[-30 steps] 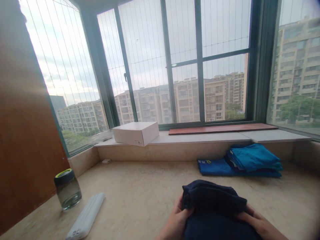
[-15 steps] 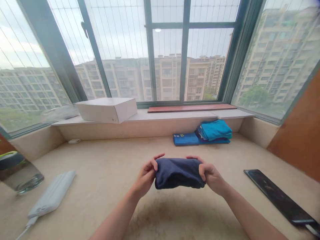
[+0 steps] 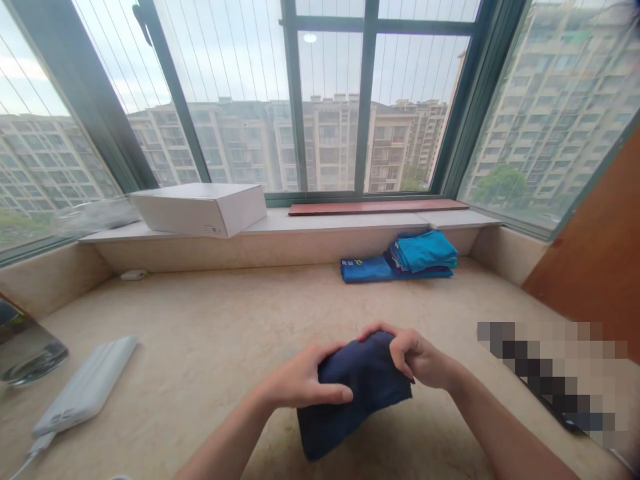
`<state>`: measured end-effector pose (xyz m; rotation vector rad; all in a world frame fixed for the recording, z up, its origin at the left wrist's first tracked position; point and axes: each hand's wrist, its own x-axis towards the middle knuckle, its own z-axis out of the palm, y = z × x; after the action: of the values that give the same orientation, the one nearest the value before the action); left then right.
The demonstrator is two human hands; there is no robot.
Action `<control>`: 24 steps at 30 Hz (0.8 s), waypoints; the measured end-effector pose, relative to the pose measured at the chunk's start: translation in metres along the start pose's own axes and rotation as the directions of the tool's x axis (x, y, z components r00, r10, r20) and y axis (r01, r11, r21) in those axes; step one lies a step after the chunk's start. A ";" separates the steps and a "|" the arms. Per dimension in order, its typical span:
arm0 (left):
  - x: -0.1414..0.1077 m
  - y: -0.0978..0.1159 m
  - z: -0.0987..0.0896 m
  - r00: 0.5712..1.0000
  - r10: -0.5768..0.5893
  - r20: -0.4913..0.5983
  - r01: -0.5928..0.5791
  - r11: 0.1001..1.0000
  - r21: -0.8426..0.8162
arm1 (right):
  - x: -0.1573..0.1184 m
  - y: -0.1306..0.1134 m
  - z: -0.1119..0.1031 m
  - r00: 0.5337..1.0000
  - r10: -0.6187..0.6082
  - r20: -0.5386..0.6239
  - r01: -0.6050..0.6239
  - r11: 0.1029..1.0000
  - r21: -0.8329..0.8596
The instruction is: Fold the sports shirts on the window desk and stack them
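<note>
The dark navy cloth (image 3: 367, 377) sits between our two hands, tilted so that one corner drops below our left hand (image 3: 310, 380); it looks raised over the stone counter (image 3: 225, 313), though we cannot tell whether that low corner touches. We judge it light, soft and limp, with nothing to break and little tendency to slip; its layers, if it is folded as its thickness suggests, could slide apart when only one face is pinched. Our left thumb lies flat across the front face with the fingers mostly hidden behind, a broad, partly closed hold on the left side. Our right hand (image 3: 420, 353) is curled more tightly round the upper right edge, cloth caught between thumb and fingers. Opposite edges seem the best places to hold, all layers taken together, since the unsupported lower edge sags. Beyond the grip, slightly to its right, rests a pile of folded blue clothes (image 3: 425, 252). Well to the left of the grip are a white power bank (image 3: 85, 383) and a clear bottle (image 3: 37, 350); farther off beyond our left hand stands a white box (image 3: 185, 210)
</note>
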<state>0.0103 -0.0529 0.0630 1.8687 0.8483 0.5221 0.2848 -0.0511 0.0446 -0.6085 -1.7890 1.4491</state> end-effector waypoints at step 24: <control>0.017 -0.040 0.043 0.847 0.219 -0.484 -0.135 0.970 0.203 | 0.032 0.051 0.062 0.817 0.229 -0.529 -0.001 0.918 0.396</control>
<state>0.0379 -0.0553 0.0081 2.0012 1.0861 1.1263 0.2119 -0.0521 -0.0016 -0.8481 -0.9830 1.4462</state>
